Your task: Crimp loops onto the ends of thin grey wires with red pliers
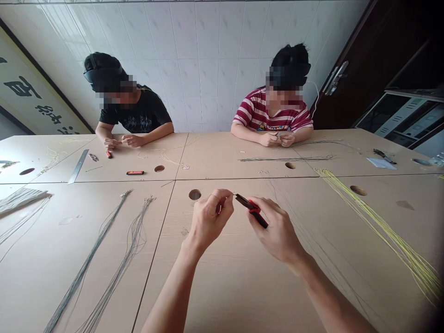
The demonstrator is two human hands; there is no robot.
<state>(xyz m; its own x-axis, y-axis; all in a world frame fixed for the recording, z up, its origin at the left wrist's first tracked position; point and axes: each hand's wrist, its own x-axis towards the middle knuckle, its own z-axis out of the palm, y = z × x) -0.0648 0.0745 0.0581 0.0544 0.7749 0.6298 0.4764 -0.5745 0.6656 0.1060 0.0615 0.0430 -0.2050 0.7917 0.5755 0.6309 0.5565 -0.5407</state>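
Over the middle of the table, my left hand (212, 217) is closed, thumb and forefinger pinched together. A tiny end pokes out toward the plier tips, but what it belongs to is too small to make out. My right hand (277, 229) grips a pair of pliers (255, 210) with red and black handles. Their dark jaws point left and up, close to the left fingertips. Right of the pliers lies a thin, pale bundle of cords (305, 231). Two grey-green cord bundles (100, 249) stretch along the table left of my hands.
Yellow cords (378, 222) lie at the right. Across the wooden table (208, 296) sit two people, one in a black shirt (138, 111), one in a striped shirt (274, 111), both handling small things. A ruler (78, 166), a red-black lighter-like stick (135, 173) and a utility knife (384, 156) lie farther back.
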